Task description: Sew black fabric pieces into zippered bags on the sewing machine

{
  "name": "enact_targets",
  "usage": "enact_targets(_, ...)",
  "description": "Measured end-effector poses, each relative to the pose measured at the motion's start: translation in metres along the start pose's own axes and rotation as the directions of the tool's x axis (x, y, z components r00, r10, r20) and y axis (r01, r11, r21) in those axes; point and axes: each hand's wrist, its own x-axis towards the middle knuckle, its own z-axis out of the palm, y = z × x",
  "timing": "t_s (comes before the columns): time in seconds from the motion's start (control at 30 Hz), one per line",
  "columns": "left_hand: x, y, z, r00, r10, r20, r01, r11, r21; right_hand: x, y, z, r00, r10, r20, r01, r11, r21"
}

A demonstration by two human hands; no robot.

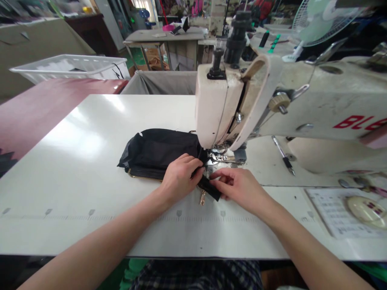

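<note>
A black fabric piece [157, 151] with a gold zipper along its near edge lies on the white table [75, 161], just left of the sewing machine's [242, 104] needle and presser foot [222, 157]. My left hand [180, 175] presses down on the fabric's right end, fingers curled together. My right hand [238, 185] pinches the black strip end of the fabric [210, 188] beside a gold zipper pull [202, 197]. Both hands sit right in front of the presser foot.
A white plastic basket [72, 66] stands at the back left beyond a maroon surface [39, 108]. A grey cloth bin [163, 82] hangs behind the table. A screwdriver-like tool [283, 155] lies under the machine arm. A control panel [356, 209] sits at the right. A fan [320, 18] stands behind.
</note>
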Motion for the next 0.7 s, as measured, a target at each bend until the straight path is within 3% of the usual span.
enact_targets(0.17,0.003,-0.001,-0.003,0.998,-0.057,0.005,0.057,0.996,-0.066,0.007,-0.007,-0.004,0.968,0.157,0.195,-0.214,0.923,0.319)
enact_targets(0.23,0.003,-0.002,-0.003,0.997,-0.077,0.004,0.077,0.992,-0.104,0.007,-0.009,-0.006,0.959,0.133,0.251,-0.236,0.867,0.440)
enact_targets(0.33,0.002,-0.003,-0.004,0.991,-0.129,0.021,0.131,0.980,-0.149,0.008,-0.007,-0.008,0.951,0.101,0.293,-0.238,0.844,0.481)
enact_targets(0.53,0.003,-0.002,-0.008,0.993,0.006,0.115,0.003,0.996,-0.084,0.013,0.003,-0.016,0.975,0.126,0.183,-0.205,0.829,0.520)
enact_targets(0.7,0.004,0.004,-0.011,0.982,-0.043,0.183,0.057,0.996,-0.073,0.020,0.007,-0.021,0.999,0.050,0.002,-0.049,0.970,0.238)
